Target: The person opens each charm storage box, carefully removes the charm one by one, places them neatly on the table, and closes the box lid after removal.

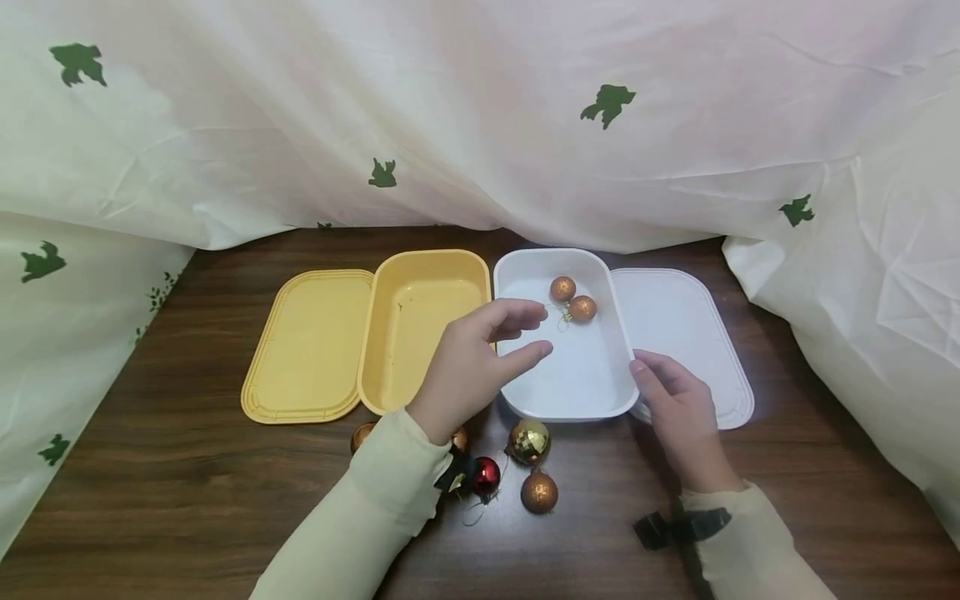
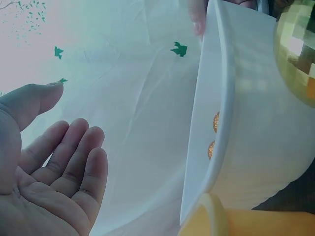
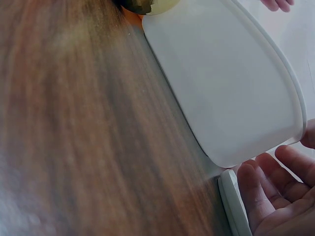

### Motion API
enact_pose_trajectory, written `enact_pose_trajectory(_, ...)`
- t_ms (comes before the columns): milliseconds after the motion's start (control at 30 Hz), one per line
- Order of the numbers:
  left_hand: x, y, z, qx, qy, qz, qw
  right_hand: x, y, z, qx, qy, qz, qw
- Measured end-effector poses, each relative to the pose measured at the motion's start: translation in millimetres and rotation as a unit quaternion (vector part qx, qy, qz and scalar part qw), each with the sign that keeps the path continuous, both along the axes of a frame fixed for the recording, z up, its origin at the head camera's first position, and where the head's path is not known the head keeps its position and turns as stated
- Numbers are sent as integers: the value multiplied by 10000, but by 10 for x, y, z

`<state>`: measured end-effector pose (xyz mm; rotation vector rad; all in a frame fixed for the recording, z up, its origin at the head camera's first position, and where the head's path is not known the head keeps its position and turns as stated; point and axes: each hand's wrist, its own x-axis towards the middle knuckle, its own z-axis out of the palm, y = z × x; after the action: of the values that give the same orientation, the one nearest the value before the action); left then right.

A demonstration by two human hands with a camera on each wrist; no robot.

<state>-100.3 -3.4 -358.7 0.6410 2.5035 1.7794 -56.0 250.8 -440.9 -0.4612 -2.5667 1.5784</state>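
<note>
My left hand (image 1: 480, 354) hovers over the left part of the white box (image 1: 570, 387), thumb and fingers spread apart and nothing between them. At the box's right side, my right hand (image 1: 678, 408) pinches the wall, with the thumb over the rim and the other fingers outside. Two glittery orange baubles (image 1: 582, 309) lie together in the white box toward its back. In front of the boxes sit a faceted gold bauble (image 1: 529, 442), a glittery orange bauble (image 1: 539, 492) and a shiny red bauble (image 1: 486, 476). My left forearm partly hides more baubles there.
Left of the white box stands a yellow box (image 1: 431, 262), with a yellow lid (image 1: 307, 350) beside it. A white lid (image 1: 690, 325) lies right of the white box. White cloth (image 1: 480, 108) with green bird shapes hangs around the dark wooden table (image 1: 172, 467).
</note>
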Motion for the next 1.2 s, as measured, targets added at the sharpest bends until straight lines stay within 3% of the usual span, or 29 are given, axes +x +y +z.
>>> enact_pose_trajectory(567,-290,279,-31,484,-631,23,9968,4,30,-13,46,104,-63,9999)
enact_pose_trajectory(1200,-658,518,-91,399,-797,60,9960,-11,5,-14,2,20,44,10000)
